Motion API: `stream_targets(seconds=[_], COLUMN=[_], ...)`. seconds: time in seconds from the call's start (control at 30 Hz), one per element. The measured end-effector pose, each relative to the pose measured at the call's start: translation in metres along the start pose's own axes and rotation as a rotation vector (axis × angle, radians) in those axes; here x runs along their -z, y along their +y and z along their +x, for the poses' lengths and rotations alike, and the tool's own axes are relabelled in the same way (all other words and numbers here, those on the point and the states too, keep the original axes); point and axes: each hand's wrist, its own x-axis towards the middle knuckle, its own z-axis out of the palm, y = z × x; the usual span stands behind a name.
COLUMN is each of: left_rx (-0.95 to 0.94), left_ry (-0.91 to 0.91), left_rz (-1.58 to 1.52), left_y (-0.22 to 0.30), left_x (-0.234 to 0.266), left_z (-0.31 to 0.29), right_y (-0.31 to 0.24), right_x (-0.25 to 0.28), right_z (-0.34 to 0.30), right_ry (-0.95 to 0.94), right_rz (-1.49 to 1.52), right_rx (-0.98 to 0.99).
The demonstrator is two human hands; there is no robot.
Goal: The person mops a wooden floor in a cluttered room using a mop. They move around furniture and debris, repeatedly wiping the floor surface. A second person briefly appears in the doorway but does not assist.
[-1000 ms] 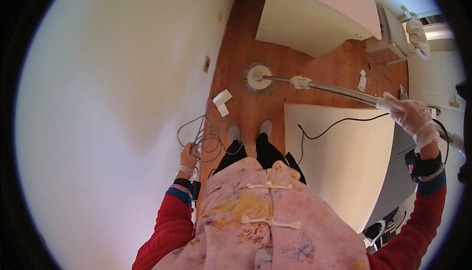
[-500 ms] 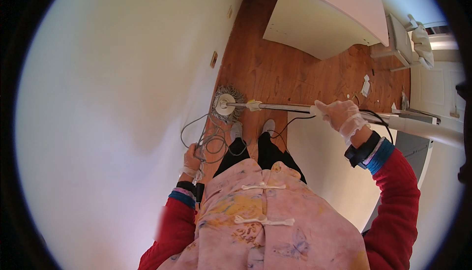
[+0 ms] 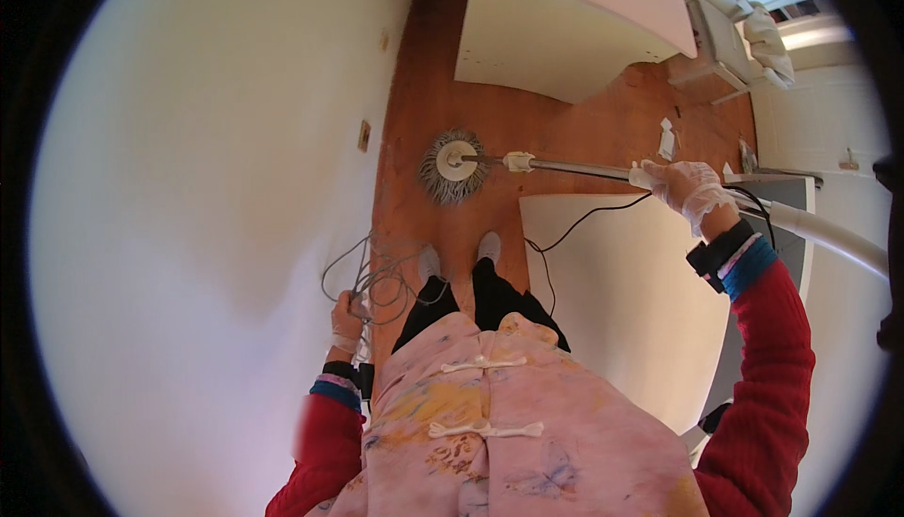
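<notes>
In a clear glove, my right hand (image 3: pixel 686 189) is wrapped round the pole of a mop (image 3: pixel 574 169). The pole runs from the right rim leftward to a round white head with a grey string fringe (image 3: pixel 452 167), which rests on the wooden floor. My left hand (image 3: pixel 350 317), also gloved, is closed on a loosely coiled grey cable (image 3: pixel 386 282) beside the white wall. Some of the loops hang over my left shoe. A thin black cord (image 3: pixel 576 223) passes from near my right hand down toward my legs.
A large white curved furniture panel (image 3: pixel 556 37) stands ahead, and another pale panel (image 3: pixel 621 282) is right of my legs. White scraps (image 3: pixel 667 138) lie on the floor at the right. Farther off is a white chair (image 3: pixel 720 46). A wall socket (image 3: pixel 364 136) is on the left.
The mop head has moved away from the wall and farther from my feet. My right hand has shifted right with the pole. My left hand still grips the cable.
</notes>
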Motion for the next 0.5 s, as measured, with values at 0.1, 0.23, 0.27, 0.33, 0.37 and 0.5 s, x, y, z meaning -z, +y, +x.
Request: stream_targets(seconds=[0.1,0.23,0.27,0.33,0.37,0.5], left_rx=[0.140,0.178,0.231,0.206,0.209,0.222], left_ry=[-0.053,-0.053,-0.068,-0.068,-0.073,-0.105], left_rz=[-0.121,-0.161,-0.137,-0.221,-0.233,-0.250], left_y=[-0.009,-0.026,-0.030,-0.035,-0.038,-0.049], left_x=[0.003,0.002,0.000,0.001,0.002,0.001], left_z=[0.002,0.004,0.005,0.009,0.009,0.014], right_y=[0.002,0.009,0.011,0.020,0.022,0.033], right_x=[-0.010,-0.031,-0.036,-0.047,-0.052,-0.066], right_z=[0.000,0.002,0.003,0.004,0.002,0.002], right_ry=[-0.078,-0.097,-0.110,-0.115,-0.092,-0.178], right_rz=[0.080,0.127,0.101,0.172,0.184,0.158], right_rx=[-0.124,-0.226,-0.241,-0.287,-0.285,-0.316])
